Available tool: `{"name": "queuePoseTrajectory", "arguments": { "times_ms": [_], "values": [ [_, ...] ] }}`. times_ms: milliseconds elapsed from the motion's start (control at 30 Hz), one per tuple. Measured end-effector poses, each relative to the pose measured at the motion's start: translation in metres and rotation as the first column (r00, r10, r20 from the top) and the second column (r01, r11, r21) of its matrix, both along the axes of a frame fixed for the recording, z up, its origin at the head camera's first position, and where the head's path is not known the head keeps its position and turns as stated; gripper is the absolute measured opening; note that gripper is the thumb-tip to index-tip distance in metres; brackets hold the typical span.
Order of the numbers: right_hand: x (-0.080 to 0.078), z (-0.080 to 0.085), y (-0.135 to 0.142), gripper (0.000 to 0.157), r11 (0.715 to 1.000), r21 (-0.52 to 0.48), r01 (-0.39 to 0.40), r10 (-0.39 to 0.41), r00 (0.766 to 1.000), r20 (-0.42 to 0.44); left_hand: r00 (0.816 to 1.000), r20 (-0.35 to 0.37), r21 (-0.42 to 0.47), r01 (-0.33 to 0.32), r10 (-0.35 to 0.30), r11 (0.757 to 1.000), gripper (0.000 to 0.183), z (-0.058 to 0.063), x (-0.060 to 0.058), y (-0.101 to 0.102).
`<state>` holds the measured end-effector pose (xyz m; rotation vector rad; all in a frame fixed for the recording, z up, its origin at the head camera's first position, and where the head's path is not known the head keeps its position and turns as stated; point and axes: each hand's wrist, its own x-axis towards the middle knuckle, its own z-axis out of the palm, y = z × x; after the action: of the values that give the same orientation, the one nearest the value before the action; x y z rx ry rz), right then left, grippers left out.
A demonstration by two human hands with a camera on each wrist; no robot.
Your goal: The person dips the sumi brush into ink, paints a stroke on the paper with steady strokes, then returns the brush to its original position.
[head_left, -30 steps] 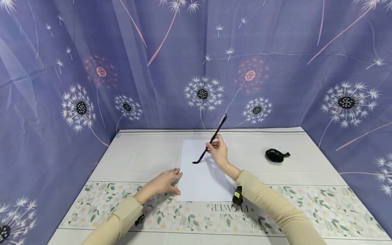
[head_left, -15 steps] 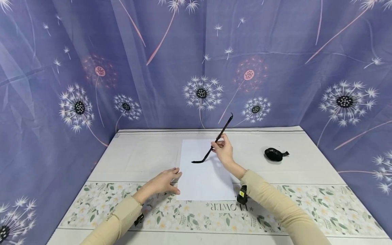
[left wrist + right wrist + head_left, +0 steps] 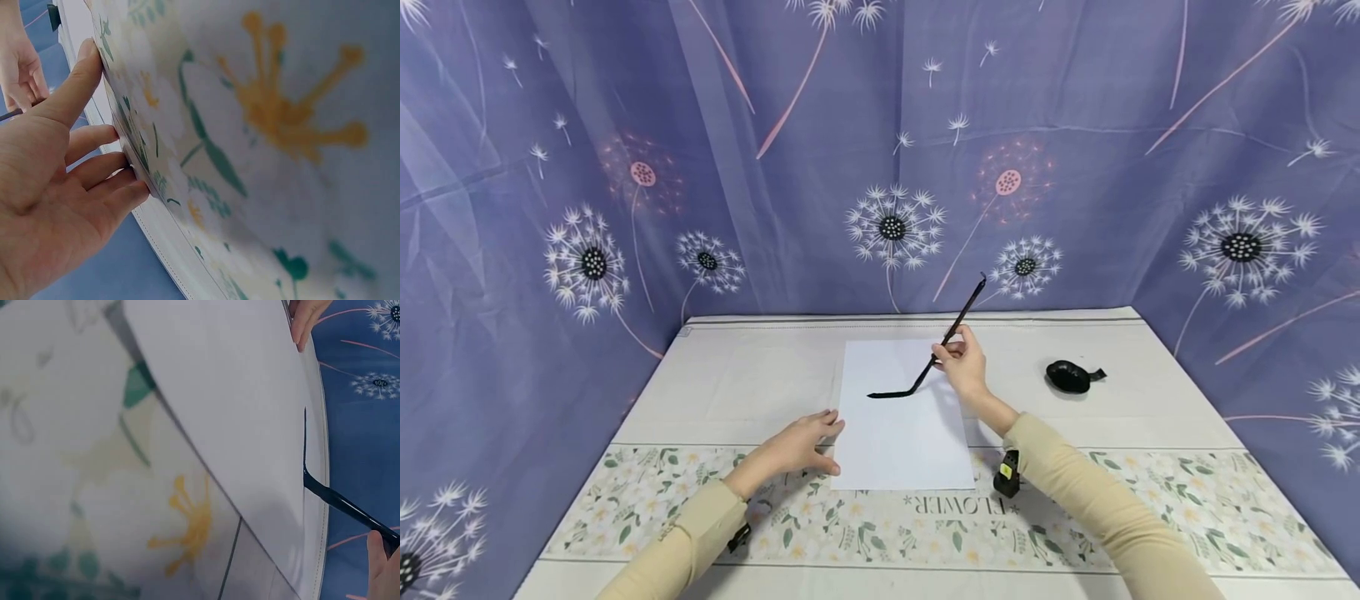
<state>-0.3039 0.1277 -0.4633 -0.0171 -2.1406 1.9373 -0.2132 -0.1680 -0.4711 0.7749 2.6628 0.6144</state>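
Left of the bottom centre, my left hand rests with fingers apart at the left edge of the paper, which lies just below mid-frame. Right of centre, my right hand pinches the tilted brush, its tip on the paper at the right end of a black stroke. The black dish sits farther right, and a purple curtain fills the top.
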Motion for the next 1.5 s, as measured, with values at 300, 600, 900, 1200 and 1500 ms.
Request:
{"name": "queuePoseTrajectory", "arguments": {
  "times_ms": [300, 600, 900, 1200, 1500],
  "values": [
    [-0.001, 0.002, 0.012, 0.025, 1.000, 0.000, 0.002, -0.002, 1.000, 0.019, 1.000, -0.005, -0.003, 0.005, -0.005, 1.000, 0.086, 0.002, 0.000, 0.000],
    [-0.002, 0.001, 0.019, 0.026, 1.000, 0.005, 0.012, -0.012, 1.000, -0.006, 1.000, 0.007, 0.001, -0.003, 0.003, 1.000, 0.085, 0.000, 0.002, 0.001],
    [-0.004, 0.024, 0.031, 0.032, 0.985, -0.171, 0.019, -0.013, 0.999, 0.034, 1.000, 0.003, 0.011, 0.006, -0.006, 1.000, 0.084, 0.001, 0.002, 0.001],
    [-0.013, 0.057, 0.048, 0.024, 0.844, -0.530, 0.081, -0.023, 0.993, 0.116, 1.000, 0.007, 0.016, 0.001, -0.001, 1.000, 0.085, 0.000, 0.003, 0.000],
    [-0.006, 0.062, 0.063, 0.027, 0.657, -0.744, 0.122, 0.069, 0.973, 0.221, 1.000, 0.008, 0.013, 0.004, -0.004, 1.000, 0.085, 0.001, 0.004, 0.001]
  ]
}}
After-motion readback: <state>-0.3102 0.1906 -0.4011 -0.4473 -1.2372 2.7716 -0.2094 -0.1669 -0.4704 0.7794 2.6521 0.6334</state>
